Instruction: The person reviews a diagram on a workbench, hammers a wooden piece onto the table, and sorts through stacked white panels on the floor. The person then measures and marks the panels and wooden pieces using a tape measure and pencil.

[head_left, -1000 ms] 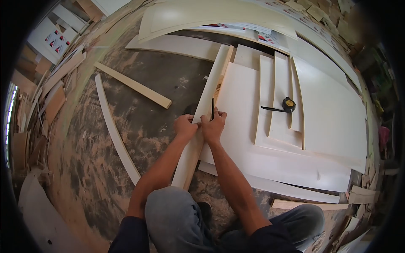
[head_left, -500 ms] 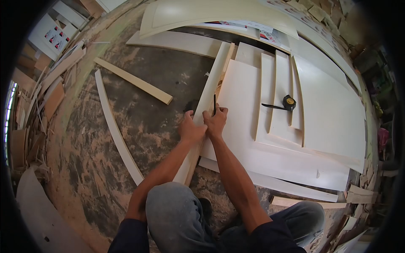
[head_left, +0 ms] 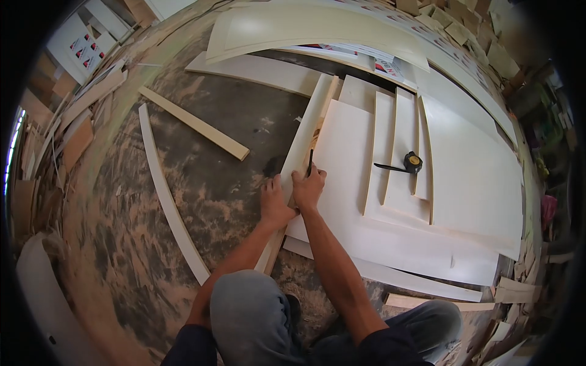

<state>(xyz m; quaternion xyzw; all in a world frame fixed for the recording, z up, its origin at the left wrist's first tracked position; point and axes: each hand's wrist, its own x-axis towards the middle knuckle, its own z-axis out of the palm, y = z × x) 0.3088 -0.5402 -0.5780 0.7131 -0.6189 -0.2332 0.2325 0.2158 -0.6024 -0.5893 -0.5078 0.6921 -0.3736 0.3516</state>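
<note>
A long white strip with a wooden edge [head_left: 304, 135] lies lengthwise in front of me, beside a large white panel [head_left: 342, 158]. My left hand [head_left: 275, 201] rests on the strip's left side, its fingers apart. My right hand [head_left: 308, 188] is on the strip's wooden edge and holds a dark, thin pencil-like tool [head_left: 311, 161] that points up and away. The two hands are close together near the wrists. Farther right, a black and yellow tape measure [head_left: 412, 162] sits on narrow white boards [head_left: 403, 146].
On the dusty floor [head_left: 201, 152] at left lie a beige strip [head_left: 195, 124] and a curved-looking white strip [head_left: 166, 192]. A pale sheet [head_left: 317, 27] spans the far side. Scrap boards [head_left: 79, 143] pile up along the left edge. My knees are close below the hands.
My left hand has moved back along the strip, and its fingers have spread. My right hand, still holding the tool, has shifted slightly nearer to me.
</note>
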